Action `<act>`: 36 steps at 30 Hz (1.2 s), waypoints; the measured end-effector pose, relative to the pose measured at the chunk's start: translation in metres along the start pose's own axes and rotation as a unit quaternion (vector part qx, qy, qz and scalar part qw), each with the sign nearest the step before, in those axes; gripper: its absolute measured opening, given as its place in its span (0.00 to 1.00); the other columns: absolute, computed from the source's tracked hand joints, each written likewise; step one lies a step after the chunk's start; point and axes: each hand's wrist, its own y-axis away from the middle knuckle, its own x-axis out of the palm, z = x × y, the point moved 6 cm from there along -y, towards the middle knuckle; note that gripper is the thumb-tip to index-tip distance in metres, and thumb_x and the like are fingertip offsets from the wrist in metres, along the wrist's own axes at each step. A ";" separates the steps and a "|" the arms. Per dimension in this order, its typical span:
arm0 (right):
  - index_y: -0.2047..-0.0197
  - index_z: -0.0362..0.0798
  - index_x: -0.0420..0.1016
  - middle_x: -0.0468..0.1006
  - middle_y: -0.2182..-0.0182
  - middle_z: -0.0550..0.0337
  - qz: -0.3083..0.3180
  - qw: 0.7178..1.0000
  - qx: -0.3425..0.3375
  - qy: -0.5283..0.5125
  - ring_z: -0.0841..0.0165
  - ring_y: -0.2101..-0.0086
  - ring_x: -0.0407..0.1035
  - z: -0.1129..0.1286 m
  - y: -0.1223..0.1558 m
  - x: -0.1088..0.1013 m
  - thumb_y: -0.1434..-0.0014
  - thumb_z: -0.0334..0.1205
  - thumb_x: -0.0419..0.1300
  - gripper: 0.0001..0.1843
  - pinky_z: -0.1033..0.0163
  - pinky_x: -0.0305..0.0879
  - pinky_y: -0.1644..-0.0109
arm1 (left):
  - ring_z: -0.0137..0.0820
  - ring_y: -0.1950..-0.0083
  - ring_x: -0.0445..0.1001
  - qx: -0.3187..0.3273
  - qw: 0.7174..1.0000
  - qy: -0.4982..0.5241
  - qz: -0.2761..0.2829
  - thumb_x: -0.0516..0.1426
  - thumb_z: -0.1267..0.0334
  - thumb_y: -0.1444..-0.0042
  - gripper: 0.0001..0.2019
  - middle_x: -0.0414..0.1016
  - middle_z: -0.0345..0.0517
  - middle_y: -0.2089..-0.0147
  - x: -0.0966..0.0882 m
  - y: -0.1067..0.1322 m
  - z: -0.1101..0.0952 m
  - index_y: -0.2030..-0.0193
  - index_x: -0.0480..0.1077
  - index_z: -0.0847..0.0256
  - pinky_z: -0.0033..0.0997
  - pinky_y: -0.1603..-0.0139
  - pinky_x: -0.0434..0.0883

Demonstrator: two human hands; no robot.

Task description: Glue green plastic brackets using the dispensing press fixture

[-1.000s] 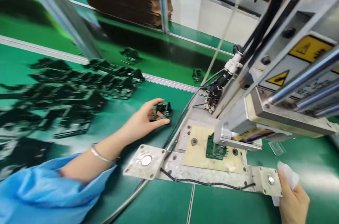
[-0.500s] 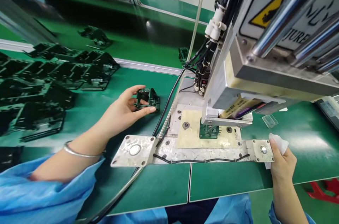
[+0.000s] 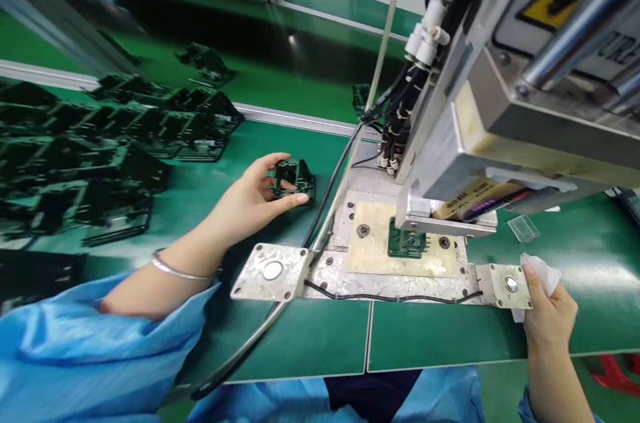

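My left hand (image 3: 245,203) is closed around a small assembly of dark green circuit boards (image 3: 304,177), thumb in front and fingers behind and inside it. It is on or just above the green bench, left of the press. At the right, my right hand (image 3: 553,319) grips a white cloth or tissue (image 3: 549,276) beside the right button box (image 3: 505,286); its thumb is at the box's side edge. Between the hands, a green circuit board (image 3: 400,246) sits on the cream fixture plate (image 3: 373,259), partly hidden under the press head (image 3: 445,224).
Rows of similar board assemblies (image 3: 125,176) stand at the left. The left button box (image 3: 270,271) and black cables (image 3: 330,189) lie between my left hand and the fixture. A clear plastic piece (image 3: 524,228) lies to the right of the press.
The camera view has turned slightly, so the scene sits further right in the picture. Both hands keep their hold and nearly the same places on the bench.
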 end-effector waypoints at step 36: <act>0.70 0.43 0.81 0.76 0.73 0.54 0.051 0.995 0.084 0.036 0.59 0.70 0.67 -0.017 -0.004 0.004 0.61 0.69 0.70 0.34 0.63 0.62 0.74 | 0.50 0.32 0.62 0.196 0.935 -0.079 0.285 0.70 0.52 0.53 0.46 0.62 0.55 0.32 0.102 0.055 -0.129 0.30 0.55 0.57 0.50 0.30 0.62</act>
